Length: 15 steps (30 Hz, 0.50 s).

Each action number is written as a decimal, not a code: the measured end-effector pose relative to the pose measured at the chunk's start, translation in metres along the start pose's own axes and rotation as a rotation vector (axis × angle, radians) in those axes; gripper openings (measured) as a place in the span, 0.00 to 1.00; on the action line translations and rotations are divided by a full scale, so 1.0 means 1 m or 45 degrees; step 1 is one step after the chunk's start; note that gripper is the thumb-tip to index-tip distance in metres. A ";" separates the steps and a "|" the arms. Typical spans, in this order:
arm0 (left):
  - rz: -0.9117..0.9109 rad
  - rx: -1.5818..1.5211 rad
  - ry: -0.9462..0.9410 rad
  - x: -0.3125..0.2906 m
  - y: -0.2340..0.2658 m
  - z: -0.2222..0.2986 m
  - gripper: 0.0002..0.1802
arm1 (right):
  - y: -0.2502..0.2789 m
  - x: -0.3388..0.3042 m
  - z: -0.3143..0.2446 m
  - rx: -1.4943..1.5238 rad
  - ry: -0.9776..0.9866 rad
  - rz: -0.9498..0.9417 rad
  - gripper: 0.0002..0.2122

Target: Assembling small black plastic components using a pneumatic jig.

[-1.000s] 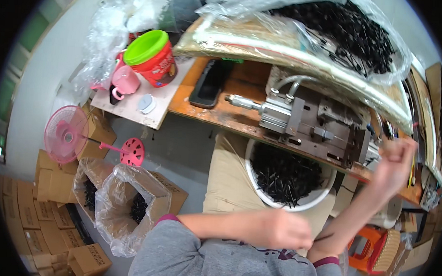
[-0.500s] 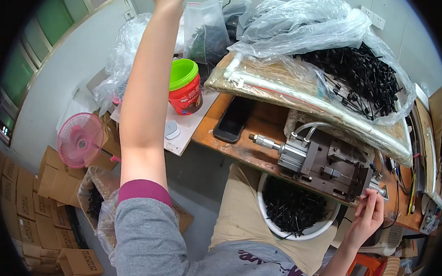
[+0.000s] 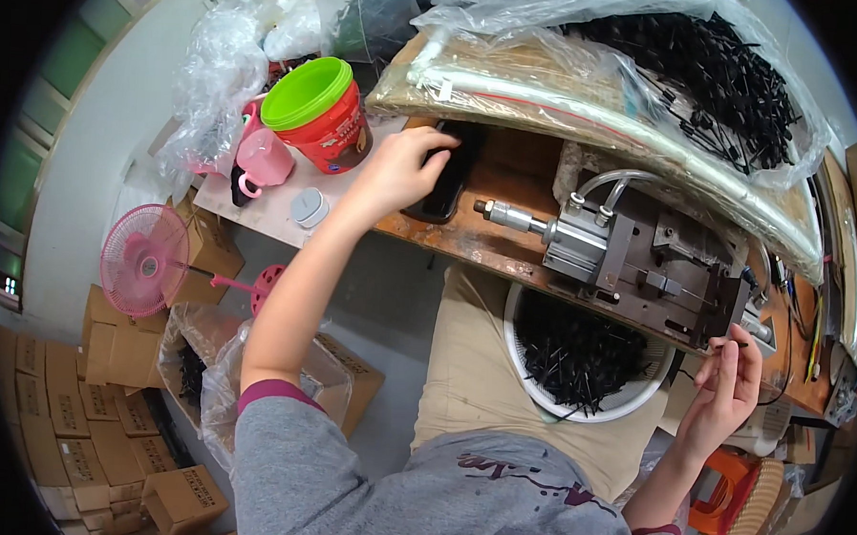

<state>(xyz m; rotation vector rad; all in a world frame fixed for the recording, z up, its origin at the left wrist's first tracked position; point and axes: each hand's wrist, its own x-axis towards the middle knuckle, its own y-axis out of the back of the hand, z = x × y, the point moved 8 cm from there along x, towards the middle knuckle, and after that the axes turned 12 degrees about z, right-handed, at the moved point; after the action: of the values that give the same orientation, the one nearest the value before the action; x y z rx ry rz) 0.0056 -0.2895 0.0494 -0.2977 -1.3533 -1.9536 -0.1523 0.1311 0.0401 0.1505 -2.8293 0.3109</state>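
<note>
My left hand [image 3: 401, 175] is over the black phone [image 3: 441, 199] on the wooden bench, its fingers curved and the thumb apart from them. The fingertips lie over the phone's left side; whether they touch it I cannot tell. My right hand [image 3: 724, 390] is closed at the right end of a small clamping machine [image 3: 653, 277] with a silver cylinder [image 3: 577, 250]. Between thumb and fingertips it pinches a thin, dark piece [image 3: 728, 344], mostly hidden. Below the bench edge, a white tub [image 3: 518, 353] rests at my lap, full of thin black parts [image 3: 582, 360].
A clear plastic bag of black parts [image 3: 695, 74] lies on a wrapped board [image 3: 550, 101] behind the machine. To the left stand a red bucket [image 3: 337, 139] with a green rim, a pink cup [image 3: 266, 157] and a white case [image 3: 309, 207]. A pink fan [image 3: 147, 260] and cartons [image 3: 87, 415] are lower left.
My left hand has come down from the top of the view to the phone. The right hand stays at the machine's right end, and the whole view has shifted a little.
</note>
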 end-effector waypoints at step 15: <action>0.288 0.076 -0.066 0.112 -0.117 -0.106 0.31 | -0.001 -0.027 0.009 -0.166 -0.097 -0.075 0.08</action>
<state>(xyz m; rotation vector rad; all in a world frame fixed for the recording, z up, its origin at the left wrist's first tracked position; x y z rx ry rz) -0.1309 -0.4107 -0.0157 -0.4547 -1.3460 -1.7262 -0.1290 0.1303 0.0234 0.2218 -2.9031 0.1096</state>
